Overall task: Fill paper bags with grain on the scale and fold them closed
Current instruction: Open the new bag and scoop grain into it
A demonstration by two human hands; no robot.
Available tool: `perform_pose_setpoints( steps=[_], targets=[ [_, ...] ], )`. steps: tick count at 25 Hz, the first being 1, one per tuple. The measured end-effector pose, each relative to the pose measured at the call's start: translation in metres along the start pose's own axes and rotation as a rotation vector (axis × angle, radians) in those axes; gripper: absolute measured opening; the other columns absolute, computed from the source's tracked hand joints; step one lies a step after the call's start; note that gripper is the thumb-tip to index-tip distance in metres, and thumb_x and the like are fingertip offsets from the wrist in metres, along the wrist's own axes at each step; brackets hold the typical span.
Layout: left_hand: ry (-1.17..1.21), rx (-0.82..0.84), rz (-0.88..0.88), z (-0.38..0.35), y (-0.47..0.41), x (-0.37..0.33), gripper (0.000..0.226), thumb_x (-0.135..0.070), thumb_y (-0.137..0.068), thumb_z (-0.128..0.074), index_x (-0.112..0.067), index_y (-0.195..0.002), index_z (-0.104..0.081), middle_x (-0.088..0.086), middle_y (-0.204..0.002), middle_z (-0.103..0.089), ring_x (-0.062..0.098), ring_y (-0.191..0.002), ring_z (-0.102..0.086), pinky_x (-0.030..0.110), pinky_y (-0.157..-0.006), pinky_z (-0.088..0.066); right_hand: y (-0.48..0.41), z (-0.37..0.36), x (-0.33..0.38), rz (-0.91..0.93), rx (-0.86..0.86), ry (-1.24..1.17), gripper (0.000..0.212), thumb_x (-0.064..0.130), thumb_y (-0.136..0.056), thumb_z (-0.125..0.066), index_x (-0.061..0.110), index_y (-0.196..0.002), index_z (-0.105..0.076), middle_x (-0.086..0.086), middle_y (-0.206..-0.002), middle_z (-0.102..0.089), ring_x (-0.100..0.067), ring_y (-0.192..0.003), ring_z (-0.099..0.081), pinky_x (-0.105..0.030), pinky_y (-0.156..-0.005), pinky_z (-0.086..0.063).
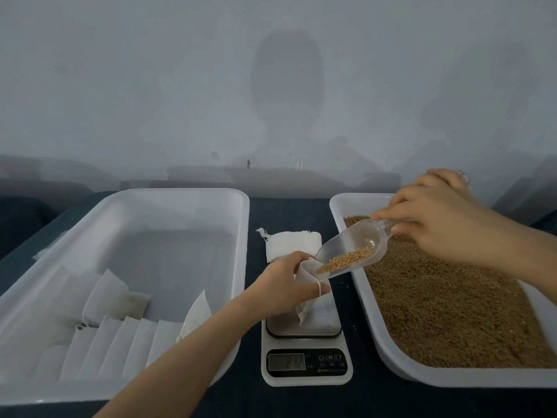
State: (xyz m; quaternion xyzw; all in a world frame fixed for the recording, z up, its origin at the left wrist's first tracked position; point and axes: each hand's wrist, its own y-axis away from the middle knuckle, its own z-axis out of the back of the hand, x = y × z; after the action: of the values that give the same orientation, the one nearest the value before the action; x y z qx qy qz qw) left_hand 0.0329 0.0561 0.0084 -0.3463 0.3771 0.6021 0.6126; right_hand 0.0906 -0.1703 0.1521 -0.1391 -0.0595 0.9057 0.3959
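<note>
Scale [306, 342] btns: M, T; display blurred.

Dim, flat, greyish light here, coming from behind the person and throwing a soft head-and-shoulders shadow [287, 79] onto the wall [120, 70], the wide lens bowing the tray rims [241, 260] at the edges and the scale's display [287, 362] smeared unreadable.

We've got a clear, glossy plastic scoop [349, 251], and the left tub [180, 193] and right tub [338, 212] are smooth white plastic with a soft sheen. The grain [437, 312] is matt and gritty. The bag [303, 312] looks like thin matt white paper, maybe slightly fibrous. The scale [319, 321] is white plastic with a shiny plate, and the worktop [286, 212] is dark and matt.
</note>
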Motion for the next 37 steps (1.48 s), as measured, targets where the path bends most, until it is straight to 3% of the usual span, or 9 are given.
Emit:
perform_pose_setpoints(
  steps=[6, 10, 13, 18, 20, 23, 28, 31, 37],
  targets=[
    [0.014, -0.005, 0.001, 0.0, 0.002, -0.001, 0.049, -0.045, -0.077, -0.073, -0.034, -0.118, -0.05, -0.015, -0.109, -0.057, 0.006, -0.099, -0.057, 0.021, -0.078, -0.055, -0.014, 0.012, 0.018, 0.128, -0.044, 0.16, 0.03, 0.025, -0.089, -0.056, 0.044, -0.112, -0.065, 0.015, -0.106, -0.062, -0.016, -0.109, -0.041, -0.035, -0.106, 0.005],
    [0.005, -0.011, 0.0, 0.0, 0.001, 0.0, 0.052, -0.045, -0.076, -0.073, -0.031, -0.121, -0.05, -0.012, -0.112, -0.058, 0.009, -0.103, -0.057, 0.027, -0.084, -0.056, -0.007, 0.013, 0.03, 0.282, -0.242, 0.247, 0.043, -0.006, -0.057, -0.075, 0.021, -0.09, -0.077, -0.003, -0.081, -0.067, -0.031, -0.087, -0.057, -0.051, -0.107, -0.02],
    [0.021, -0.018, -0.003, 0.0, 0.002, 0.0, 0.047, -0.044, -0.077, -0.072, -0.033, -0.117, -0.049, -0.014, -0.109, -0.057, 0.008, -0.101, -0.058, 0.027, -0.083, -0.056, 0.005, 0.007, 0.023, 0.281, -0.284, 0.267, 0.048, -0.005, -0.052, -0.08, 0.022, -0.092, -0.076, -0.003, -0.083, -0.07, -0.03, -0.084, -0.061, -0.047, -0.1, -0.023],
    [0.013, -0.015, -0.006, 0.001, 0.004, 0.0, 0.041, -0.044, -0.079, -0.071, -0.04, -0.112, -0.046, -0.016, -0.109, -0.054, 0.009, -0.102, -0.057, 0.021, -0.078, -0.055, 0.022, -0.037, -0.026, -0.399, -0.14, -0.164, 0.037, 0.03, -0.087, -0.058, 0.028, -0.124, -0.06, -0.001, -0.101, -0.068, -0.023, -0.081, -0.06, -0.036, -0.073, -0.048],
    [0.009, -0.014, -0.011, 0.001, 0.004, -0.001, 0.041, -0.044, -0.079, -0.071, -0.04, -0.112, -0.046, -0.018, -0.107, -0.054, 0.008, -0.1, -0.057, 0.02, -0.076, -0.055, 0.023, -0.075, -0.028, -0.581, -0.007, -0.389, 0.039, 0.026, -0.092, -0.054, 0.017, -0.13, -0.052, 0.003, -0.087, -0.061, -0.016, -0.066, -0.058, -0.022, -0.049, -0.043],
    [0.01, -0.017, -0.011, 0.002, 0.005, -0.003, 0.041, -0.045, -0.078, -0.071, -0.04, -0.111, -0.046, -0.018, -0.106, -0.055, 0.006, -0.098, -0.057, 0.017, -0.073, -0.054, 0.025, -0.121, -0.024, -0.665, 0.05, -0.501, 0.034, 0.018, -0.094, -0.054, 0.011, -0.125, -0.043, 0.006, -0.076, -0.051, -0.012, -0.059, -0.055, -0.021, -0.041, -0.035],
    [-0.001, -0.015, 0.004, 0.002, 0.005, -0.005, 0.042, -0.044, -0.079, -0.071, -0.04, -0.112, -0.046, -0.015, -0.11, -0.055, 0.01, -0.103, -0.056, 0.019, -0.078, -0.054, 0.018, -0.142, -0.019, -0.632, 0.222, -0.347, 0.014, 0.022, -0.097, -0.046, 0.011, -0.104, -0.043, -0.006, -0.083, -0.058, -0.018, -0.067, -0.056, -0.033, -0.055, -0.049],
    [-0.009, -0.011, 0.009, 0.002, 0.005, -0.005, 0.042, -0.043, -0.079, -0.071, -0.038, -0.113, -0.046, -0.013, -0.114, -0.055, 0.012, -0.106, -0.056, 0.025, -0.084, -0.055, 0.018, -0.133, -0.012, -0.594, 0.219, -0.152, 0.022, 0.025, -0.096, -0.048, 0.011, -0.113, -0.048, -0.008, -0.104, -0.057, -0.023, -0.091, -0.056, -0.037, -0.077, -0.049],
    [-0.004, -0.012, 0.013, 0.001, 0.003, -0.003, 0.044, -0.043, -0.078, -0.072, -0.034, -0.115, -0.049, -0.014, -0.111, -0.057, 0.009, -0.103, -0.057, 0.024, -0.081, -0.055, 0.021, -0.067, 0.061, -0.201, 0.026, -0.623, 0.034, 0.058, -0.082, -0.039, 0.043, -0.112, -0.048, 0.015, -0.078, -0.063, 0.002, -0.055, -0.059, -0.012, -0.041, -0.045]
  ],
)
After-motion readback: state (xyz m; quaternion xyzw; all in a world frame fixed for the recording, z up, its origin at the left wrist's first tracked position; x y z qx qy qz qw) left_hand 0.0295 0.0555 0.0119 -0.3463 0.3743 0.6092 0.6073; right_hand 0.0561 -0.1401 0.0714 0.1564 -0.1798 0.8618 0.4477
